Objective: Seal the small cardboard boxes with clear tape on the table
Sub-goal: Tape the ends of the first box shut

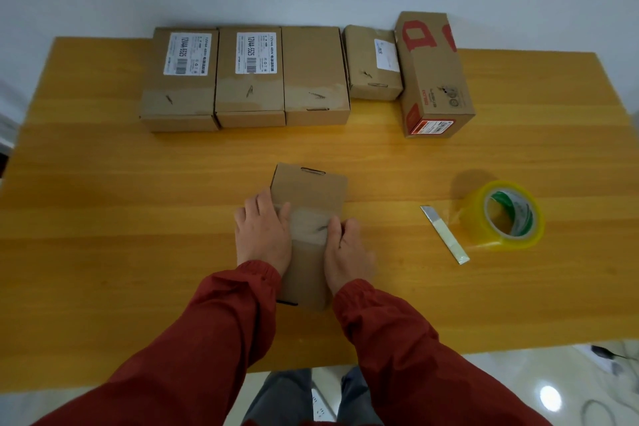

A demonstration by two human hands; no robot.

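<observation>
A small plain cardboard box (pixel 309 188) lies in the middle of the wooden table (pixel 103 218), with a strip of clear tape (pixel 309 225) across its top. My left hand (pixel 262 232) lies against the box's left side, its thumb resting on the tape. My right hand (pixel 347 252) presses the box's right side, fingers bent down over the edge and thumb on the tape. A roll of clear yellowish tape (pixel 503 216) stands on the table to the right, apart from both hands.
A bare cutter blade (pixel 444 233) lies just left of the tape roll. Along the far edge stand three taped boxes (pixel 247 76), a smaller box (pixel 373 62) and a tall box with red print (pixel 434 76). The table's near edge is close to my body.
</observation>
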